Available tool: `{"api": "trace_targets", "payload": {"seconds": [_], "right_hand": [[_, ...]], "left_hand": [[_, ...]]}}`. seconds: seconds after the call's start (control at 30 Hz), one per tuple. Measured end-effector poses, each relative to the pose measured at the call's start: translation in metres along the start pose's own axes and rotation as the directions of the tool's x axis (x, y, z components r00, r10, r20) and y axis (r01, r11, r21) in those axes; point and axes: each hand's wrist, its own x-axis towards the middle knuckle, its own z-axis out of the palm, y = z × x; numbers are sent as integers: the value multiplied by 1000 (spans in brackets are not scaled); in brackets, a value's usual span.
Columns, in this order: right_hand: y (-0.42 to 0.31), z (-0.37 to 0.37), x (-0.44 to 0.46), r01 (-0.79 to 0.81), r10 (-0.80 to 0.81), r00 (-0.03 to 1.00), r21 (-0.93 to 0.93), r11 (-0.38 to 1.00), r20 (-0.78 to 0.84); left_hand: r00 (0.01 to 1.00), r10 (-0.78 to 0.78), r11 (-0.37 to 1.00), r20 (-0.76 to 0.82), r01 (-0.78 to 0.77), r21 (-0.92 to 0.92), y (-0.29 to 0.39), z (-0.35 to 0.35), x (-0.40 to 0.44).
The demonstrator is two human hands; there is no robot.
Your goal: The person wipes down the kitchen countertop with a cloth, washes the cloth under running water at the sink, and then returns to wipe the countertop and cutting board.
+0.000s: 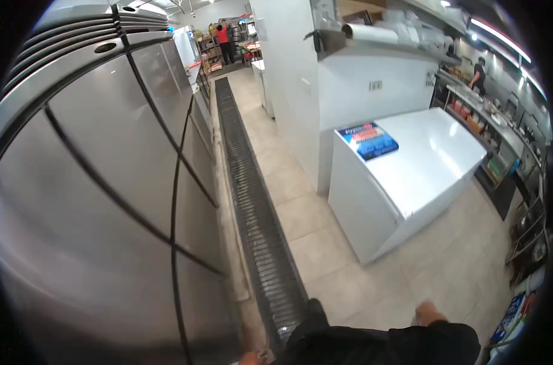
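At the bottom edge, my left hand (252, 358) is only partly in view, low beside the steel refrigerator doors (94, 201) and the floor drain grate. My right hand (430, 312) hangs over the tiled floor in front of the white chest freezer (434, 164), apart from it. Motion blurs this hand, and its fingers cannot be made out. Neither hand visibly holds anything. A blue, white and red printed package (369, 141) lies flat on the freezer's lid, toward its left end.
A long drain grate (246, 182) runs down the aisle. A shelf (389, 48) with a white roll stands above the freezer. One person in red (222, 35) is at the far end; another (477, 78) stands by the right-hand counter. Boxes (511, 316) sit at lower right.
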Motion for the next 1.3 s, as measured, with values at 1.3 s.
{"api": "trace_targets", "payload": {"seconds": [1.3], "right_hand": [[-223,-1084,1090,-195,235,971,681,706,35]], "left_hand": [[686,380,650,-620,-675,-349,1115,-1019,610]]}}
